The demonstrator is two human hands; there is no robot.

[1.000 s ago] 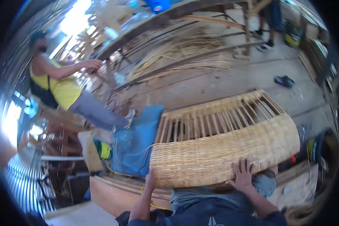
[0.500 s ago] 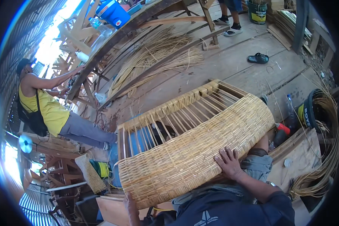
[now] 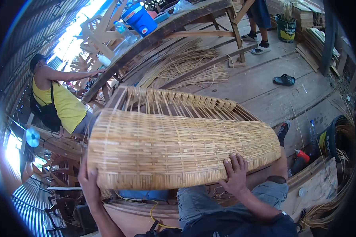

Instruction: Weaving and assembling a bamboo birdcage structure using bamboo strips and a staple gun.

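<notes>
A wide woven rattan panel [image 3: 186,148] on a wooden frame is held across my lap, its near edge curved and tightly woven. Along its far side run open strands between the weave and a wrapped rail [image 3: 186,98]. My left hand [image 3: 89,182] grips the panel's left end, thumb on top and the other fingers partly hidden. At the near edge, right of the middle, my right hand [image 3: 236,173] has its fingers bent over the weave. The left end is raised.
A person in a yellow top [image 3: 63,104] stands at a wooden workbench [image 3: 162,35] on the left. Rattan strands [image 3: 186,65] lie on the floor beyond. A sandal [image 3: 284,80], a red-capped bottle [image 3: 302,156] and a dark bucket [image 3: 331,136] are to the right.
The panel's left end has swung up and away from me, with my left hand rising along with it. My right hand has stayed at the near edge, fingers now more bent.
</notes>
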